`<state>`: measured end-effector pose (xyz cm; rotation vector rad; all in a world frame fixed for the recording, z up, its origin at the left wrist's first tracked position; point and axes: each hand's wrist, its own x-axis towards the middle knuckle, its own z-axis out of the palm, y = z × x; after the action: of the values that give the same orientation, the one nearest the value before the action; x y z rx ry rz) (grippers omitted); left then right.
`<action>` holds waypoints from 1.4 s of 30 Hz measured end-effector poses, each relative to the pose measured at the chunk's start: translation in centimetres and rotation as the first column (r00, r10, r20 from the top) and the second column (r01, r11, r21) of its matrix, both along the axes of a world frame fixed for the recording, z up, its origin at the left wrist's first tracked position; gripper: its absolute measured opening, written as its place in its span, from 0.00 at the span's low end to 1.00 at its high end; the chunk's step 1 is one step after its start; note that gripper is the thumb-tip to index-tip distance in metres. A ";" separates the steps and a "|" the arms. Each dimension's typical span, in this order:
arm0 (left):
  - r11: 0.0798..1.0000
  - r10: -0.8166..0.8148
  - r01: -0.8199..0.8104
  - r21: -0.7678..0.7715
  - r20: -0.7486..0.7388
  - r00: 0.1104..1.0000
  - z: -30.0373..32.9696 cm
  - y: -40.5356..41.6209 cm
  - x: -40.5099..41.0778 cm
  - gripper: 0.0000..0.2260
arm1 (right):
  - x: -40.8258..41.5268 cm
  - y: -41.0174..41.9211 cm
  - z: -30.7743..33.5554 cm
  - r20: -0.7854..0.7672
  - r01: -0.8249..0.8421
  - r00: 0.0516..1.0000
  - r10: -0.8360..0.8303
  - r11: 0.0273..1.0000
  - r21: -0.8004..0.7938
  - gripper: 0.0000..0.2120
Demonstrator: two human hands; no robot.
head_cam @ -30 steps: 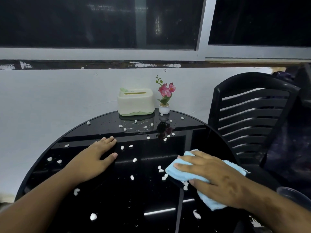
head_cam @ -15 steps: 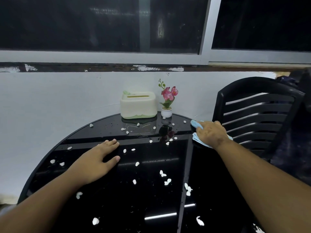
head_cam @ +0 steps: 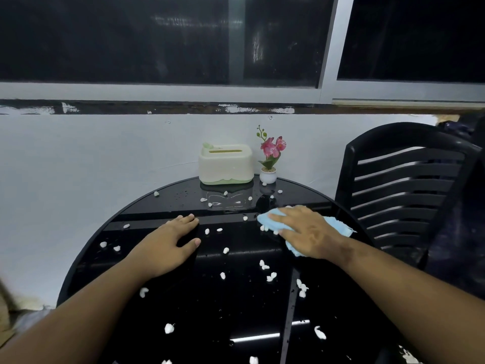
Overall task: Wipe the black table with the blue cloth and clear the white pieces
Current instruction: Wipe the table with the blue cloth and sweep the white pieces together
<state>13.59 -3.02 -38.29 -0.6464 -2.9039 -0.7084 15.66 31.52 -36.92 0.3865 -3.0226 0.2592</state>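
The round black table [head_cam: 236,306] is glossy and strewn with several small white pieces [head_cam: 271,277] across its middle, front and back. My right hand [head_cam: 307,232] presses flat on the blue cloth [head_cam: 333,224] at the table's right middle, and a few white pieces sit against the cloth's left edge. My left hand [head_cam: 168,245] rests flat on the table left of centre, fingers apart, holding nothing.
A cream and green tissue box [head_cam: 225,164] and a small potted pink flower [head_cam: 270,158] stand at the table's far edge by the white wall. A black slatted chair [head_cam: 404,185] stands close to the table's right side. Water drops glisten near the box.
My right hand slid the cloth from the far right edge of the table back toward me and leftward. My left hand stayed in place.
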 end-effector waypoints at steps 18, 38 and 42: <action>1.000 0.003 -0.003 0.007 -0.017 1.000 -0.3 -0.1 -0.6 0.26 | -5.5 8.8 -1.1 -0.052 0.190 0.981 -0.188 0.982 0.020 0.24; 1.000 0.010 -0.010 -0.002 0.010 1.000 -0.2 -0.2 -0.5 0.27 | -4.9 -4.8 -0.1 -0.035 -0.081 0.996 0.080 0.997 -0.018 0.26; 1.000 0.000 0.000 -0.021 0.013 1.000 -0.1 -0.1 -0.2 0.27 | 0.1 -6.8 0.0 -0.016 -0.180 0.984 0.180 0.982 -0.057 0.23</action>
<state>13.39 -3.16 -38.35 -0.6465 -2.9276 -0.6851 15.78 24.76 -36.97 0.6550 -2.9634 0.3553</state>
